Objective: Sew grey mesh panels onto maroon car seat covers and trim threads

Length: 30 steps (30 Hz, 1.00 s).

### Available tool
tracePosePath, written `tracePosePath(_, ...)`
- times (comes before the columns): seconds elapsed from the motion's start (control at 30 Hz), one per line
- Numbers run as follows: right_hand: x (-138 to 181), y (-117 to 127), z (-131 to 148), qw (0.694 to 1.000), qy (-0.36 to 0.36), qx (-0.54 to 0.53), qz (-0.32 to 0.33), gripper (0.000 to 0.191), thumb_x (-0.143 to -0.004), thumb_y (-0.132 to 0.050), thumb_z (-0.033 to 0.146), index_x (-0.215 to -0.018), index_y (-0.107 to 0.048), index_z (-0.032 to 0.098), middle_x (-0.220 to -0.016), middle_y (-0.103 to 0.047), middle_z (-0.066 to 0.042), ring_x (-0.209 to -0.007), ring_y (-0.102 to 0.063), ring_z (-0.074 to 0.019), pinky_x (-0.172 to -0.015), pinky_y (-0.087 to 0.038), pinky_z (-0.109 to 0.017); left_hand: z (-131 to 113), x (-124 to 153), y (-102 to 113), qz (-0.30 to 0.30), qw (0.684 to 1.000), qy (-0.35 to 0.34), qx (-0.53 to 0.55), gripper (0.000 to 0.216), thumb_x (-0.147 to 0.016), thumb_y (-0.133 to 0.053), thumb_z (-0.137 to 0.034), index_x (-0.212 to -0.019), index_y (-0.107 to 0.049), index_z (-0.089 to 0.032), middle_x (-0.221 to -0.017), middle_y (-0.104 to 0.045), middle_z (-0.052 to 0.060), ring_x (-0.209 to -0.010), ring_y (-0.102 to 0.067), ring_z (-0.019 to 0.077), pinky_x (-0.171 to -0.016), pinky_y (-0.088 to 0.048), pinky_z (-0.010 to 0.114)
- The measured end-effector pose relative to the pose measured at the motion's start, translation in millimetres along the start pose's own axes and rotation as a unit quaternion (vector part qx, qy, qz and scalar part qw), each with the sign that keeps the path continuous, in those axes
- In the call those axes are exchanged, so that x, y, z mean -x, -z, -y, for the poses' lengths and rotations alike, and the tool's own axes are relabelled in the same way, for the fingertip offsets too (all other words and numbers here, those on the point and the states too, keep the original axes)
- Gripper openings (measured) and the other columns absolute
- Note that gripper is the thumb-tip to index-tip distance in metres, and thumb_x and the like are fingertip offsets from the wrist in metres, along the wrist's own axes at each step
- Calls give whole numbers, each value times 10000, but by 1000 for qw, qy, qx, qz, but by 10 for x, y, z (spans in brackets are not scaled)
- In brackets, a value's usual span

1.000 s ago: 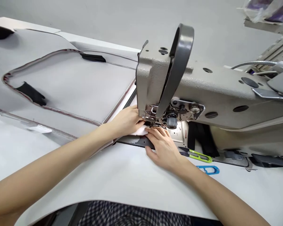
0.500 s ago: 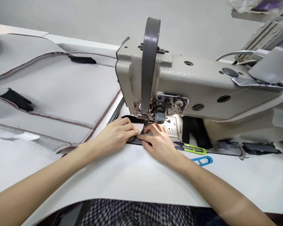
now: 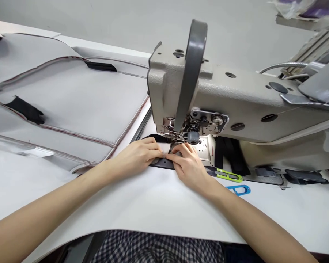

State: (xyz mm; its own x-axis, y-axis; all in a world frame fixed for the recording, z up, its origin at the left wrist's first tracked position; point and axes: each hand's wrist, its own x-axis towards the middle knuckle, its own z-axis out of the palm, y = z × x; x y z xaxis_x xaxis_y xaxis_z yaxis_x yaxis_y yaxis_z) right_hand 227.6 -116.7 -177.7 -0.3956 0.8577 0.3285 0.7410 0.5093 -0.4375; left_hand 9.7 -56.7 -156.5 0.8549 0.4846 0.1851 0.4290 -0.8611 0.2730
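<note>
Under the head of a sewing machine [image 3: 216, 106], both of my hands meet beside the needle area. My left hand [image 3: 135, 155] is closed, its fingertips pressed on a small white fabric piece [image 3: 166, 147]. Behind that hand a strip of black fabric [image 3: 157, 138] runs toward the presser foot. My right hand [image 3: 190, 164] is closed too, with thumb and forefinger pinched at the right edge of the white piece. The fingers cover part of the fabric, and the needle tip cannot be made out.
Left of the machine lies a large grey sewn cover [image 3: 79, 102] with black tabs. Near my right wrist are green thread snips [image 3: 230, 176] and blue thread snips [image 3: 242, 189]. Black straps [image 3: 231, 155] lie by the machine's arm, on the white table [image 3: 153, 208].
The view has shifted slightly, so the machine appears farther right. My hands stay on the white fabric piece, with the fingertips only slightly moved.
</note>
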Motion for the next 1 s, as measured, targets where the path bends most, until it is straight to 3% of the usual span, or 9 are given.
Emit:
tracePosePath(0.13,-25,-20,-16,999,-4,31,5,414,-895,-458,42,-1172,-714,214,-1206,-622,-105,-1108,-512,-263,-971,-464,-451,31,-69,16,-4,1000,18,-6,329,-964,-401,-107,-943,-723,-169,-964,-716,62,-937,-575,187,-824,-530,317)
tracePosePath(0.27,-24,-43,-24,998,2,58,8,422,-892,-455,41,-1223,-676,183,-1229,-639,-97,-1087,-510,-268,-966,-465,-458,131,-170,8,-17,1000,16,-11,354,-943,-410,-83,-1024,-735,-196,-1067,-726,49,-1000,-593,188,-905,-527,322)
tracePosePath(0.5,-13,-57,-38,998,15,56,4,388,-904,-467,55,-1214,-673,168,-1231,-661,-78,-1076,-512,-270,-969,-455,-449,293,-310,-32,-43,997,36,-48,314,-899,-491,-75,-951,-758,-231,-980,-742,26,-979,-619,215,-842,-519,320)
tracePosePath(1.0,4,-67,-16,997,32,70,-11,408,-876,-474,20,-1205,-677,151,-1205,-667,-86,-1087,-497,-273,-999,-460,-444,288,-286,-51,-88,996,3,-32,281,-858,-525,-50,-899,-751,-213,-935,-737,14,-922,-617,200,-844,-502,310)
